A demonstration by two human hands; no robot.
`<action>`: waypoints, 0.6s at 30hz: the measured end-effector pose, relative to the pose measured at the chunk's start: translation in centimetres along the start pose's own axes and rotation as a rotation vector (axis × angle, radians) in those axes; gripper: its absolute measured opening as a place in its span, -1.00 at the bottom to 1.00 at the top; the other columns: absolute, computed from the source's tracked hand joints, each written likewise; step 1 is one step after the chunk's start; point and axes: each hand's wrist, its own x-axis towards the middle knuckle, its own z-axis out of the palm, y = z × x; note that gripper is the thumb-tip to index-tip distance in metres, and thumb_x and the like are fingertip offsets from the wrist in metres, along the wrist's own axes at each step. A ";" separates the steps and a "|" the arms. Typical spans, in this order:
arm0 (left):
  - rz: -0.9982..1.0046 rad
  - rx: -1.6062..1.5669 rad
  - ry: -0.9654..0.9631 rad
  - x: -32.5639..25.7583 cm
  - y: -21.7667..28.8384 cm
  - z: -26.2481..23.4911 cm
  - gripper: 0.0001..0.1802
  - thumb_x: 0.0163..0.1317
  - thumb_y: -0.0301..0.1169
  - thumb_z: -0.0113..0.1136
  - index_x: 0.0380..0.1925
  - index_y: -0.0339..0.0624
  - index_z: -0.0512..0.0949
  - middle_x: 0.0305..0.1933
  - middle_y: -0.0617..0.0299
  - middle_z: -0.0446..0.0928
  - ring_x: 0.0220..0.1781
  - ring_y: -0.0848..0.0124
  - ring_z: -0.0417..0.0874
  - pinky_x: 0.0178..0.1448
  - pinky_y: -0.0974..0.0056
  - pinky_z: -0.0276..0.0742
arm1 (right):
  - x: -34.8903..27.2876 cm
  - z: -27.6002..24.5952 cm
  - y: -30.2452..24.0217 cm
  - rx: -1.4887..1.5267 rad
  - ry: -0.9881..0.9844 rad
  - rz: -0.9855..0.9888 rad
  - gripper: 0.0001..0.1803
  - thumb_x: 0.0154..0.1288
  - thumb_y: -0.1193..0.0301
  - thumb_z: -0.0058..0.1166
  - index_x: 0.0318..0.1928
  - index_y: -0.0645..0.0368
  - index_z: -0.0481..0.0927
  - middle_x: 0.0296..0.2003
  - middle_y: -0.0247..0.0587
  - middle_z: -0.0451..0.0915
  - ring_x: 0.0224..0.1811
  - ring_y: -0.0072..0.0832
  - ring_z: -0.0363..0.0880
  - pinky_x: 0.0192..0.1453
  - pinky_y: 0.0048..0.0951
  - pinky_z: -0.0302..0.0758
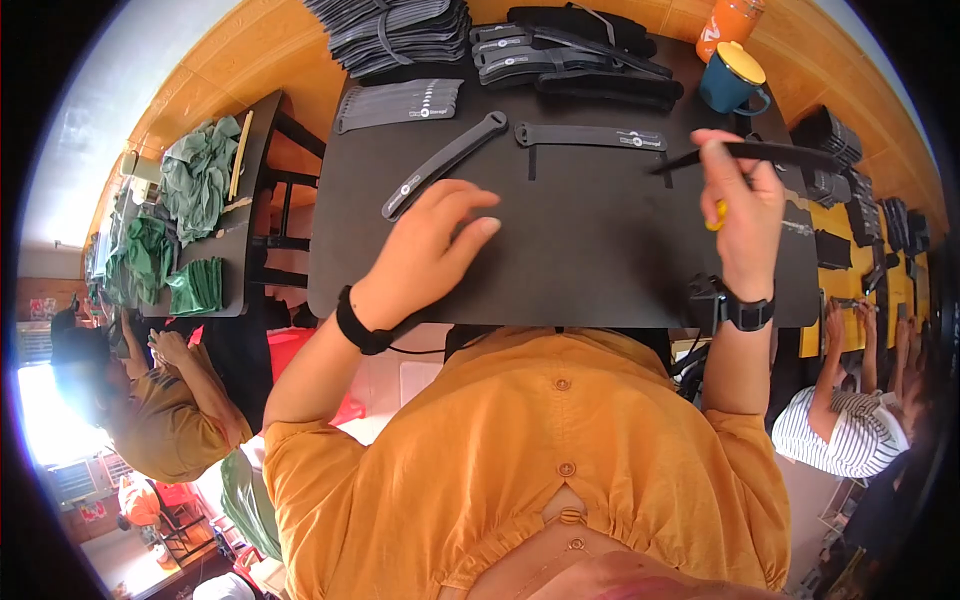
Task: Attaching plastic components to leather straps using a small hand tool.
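My left hand (425, 240) hovers over the dark table with thumb and fingers apart, holding nothing. Just beyond its fingers, a grey strap (445, 165) with a rounded end and a hole lies slanted. A second grey strap (590, 137) lies level across the middle, with short dark strips sticking out below both its ends. At the right, my right hand (745, 210) is raised above the table, thumb and fingers closed on a black strap (790, 153). Something small and yellow (717, 214) shows at that palm; its kind is mostly hidden by the fingers.
Grey straps (395, 105) lie fanned at the table's far left, below a tall bundled stack (390, 38). More bundles (545, 60) sit at the back. A blue mug (728, 85) with yellow lid and an orange bottle (728, 25) stand back right. Other people work at both sides.
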 end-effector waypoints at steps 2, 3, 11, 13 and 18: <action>0.030 -0.238 -0.005 0.8 0.8 1.2 -0.67 0.42 -0.34 0.09 0.10 -0.26 0.52 0.13 0.10 0.52 0.03 0.31 0.59 0.10 0.29 0.50 | -1.0 1.5 -0.4 -0.023 -0.307 0.067 -0.86 0.33 0.40 0.25 -0.16 0.16 0.74 -0.38 -0.43 0.63 -0.50 -0.79 0.45 -0.52 -0.72 0.23; 0.024 -0.239 -0.003 1.5 1.2 1.8 -0.67 0.42 -0.34 0.09 0.10 -0.26 0.52 0.13 0.10 0.52 0.03 0.31 0.59 0.10 0.29 0.50 | -1.5 2.4 -0.8 -0.039 -0.447 0.049 -0.87 0.31 0.44 0.25 -0.16 0.16 0.75 -0.34 -0.40 0.67 -0.44 -0.75 0.54 -0.48 -0.71 0.32; -0.240 -0.806 -0.536 5.1 2.7 3.8 -0.64 0.47 -0.16 0.07 -0.24 -0.29 0.57 -0.39 0.32 0.59 -0.35 0.54 0.54 -0.19 0.40 0.48 | -1.2 1.6 0.0 -0.015 -0.811 0.078 -0.81 0.19 0.58 0.30 -0.16 0.29 0.71 -0.31 -0.22 0.70 -0.24 -0.55 0.67 -0.15 -0.56 0.57; -0.244 -0.525 -0.457 5.7 2.4 3.2 -0.68 0.43 -0.20 0.14 -0.27 -0.27 0.59 -0.41 0.32 0.58 -0.36 0.55 0.52 -0.24 0.41 0.45 | -1.2 -0.1 0.0 0.034 -0.748 0.162 -0.72 0.15 0.55 0.34 -0.09 0.29 0.69 -0.30 -0.22 0.70 -0.27 -0.56 0.66 -0.15 -0.57 0.55; -0.128 -0.285 -0.312 7.0 1.0 3.5 -0.69 0.39 -0.24 0.18 -0.31 -0.33 0.58 -0.43 0.14 0.54 -0.39 0.37 0.52 -0.25 0.28 0.44 | 0.2 -3.1 0.5 0.053 -0.657 0.283 -0.64 0.29 0.43 0.24 0.07 0.27 0.61 -0.31 -0.29 0.69 -0.57 -0.83 0.30 -0.51 -0.76 0.24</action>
